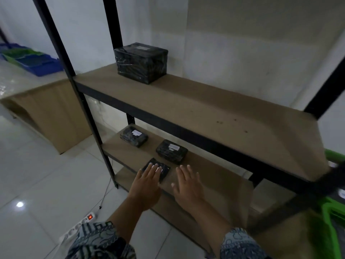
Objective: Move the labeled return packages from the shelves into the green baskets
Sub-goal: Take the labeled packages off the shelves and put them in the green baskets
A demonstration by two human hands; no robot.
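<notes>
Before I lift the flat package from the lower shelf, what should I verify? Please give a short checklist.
1. Left hand is placed on the flat black wrapped package: ok, its straight fingers lie over it.
2. Grip is closed on it: not ok, no finger curls round it yet.
3. The package has a return label: cannot tell, the fingers cover its top.
4. Right hand is free to help: ok, it is open over the brown lower shelf board.
5. Neighbours are clear: ok, the small black labelled package sits apart, behind it.
6. The green plastic basket has room: cannot tell, only its edge shows at the right.
</notes>
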